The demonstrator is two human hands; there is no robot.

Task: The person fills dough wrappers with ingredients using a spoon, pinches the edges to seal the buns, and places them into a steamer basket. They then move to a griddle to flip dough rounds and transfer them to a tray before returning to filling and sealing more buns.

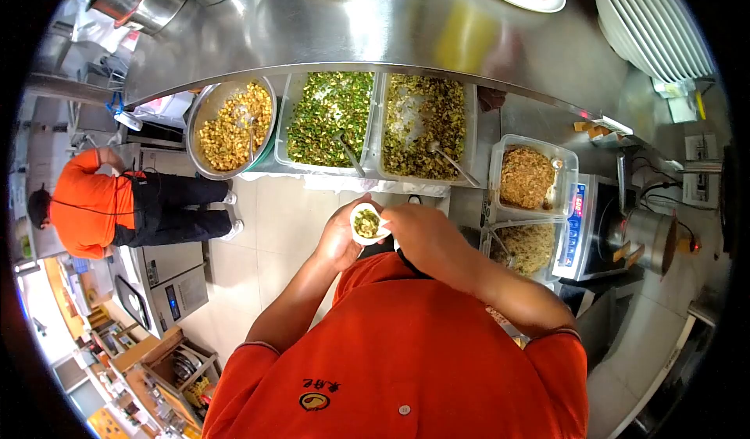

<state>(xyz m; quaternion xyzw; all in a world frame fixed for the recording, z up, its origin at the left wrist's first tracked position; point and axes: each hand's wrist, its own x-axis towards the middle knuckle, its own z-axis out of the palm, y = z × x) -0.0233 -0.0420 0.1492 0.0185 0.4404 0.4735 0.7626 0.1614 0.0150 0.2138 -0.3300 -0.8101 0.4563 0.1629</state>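
A round white dough wrapper (355, 234) with chopped green filling (366, 223) in its middle rests in my left hand (337, 236), whose fingers curl round its far side. From the other side, my right hand (422, 232) pinches the wrapper's right edge between thumb and fingers. Just beyond my hands stand two clear tubs of chopped green filling, the left one (326, 115) and the right one (437, 95), each with a spoon in it. To their left is a metal bowl (193, 130) of yellowish diced filling, also holding a spoon.
Overhanging the tubs is a steel shelf (375, 37) bearing metal pots and stacked white plates (648, 29). On the right are a tub of brown crumbly filling (525, 175), a tub of pale filling (527, 248) and a digital scale (576, 224). A co-worker (94, 205) stands at the left.
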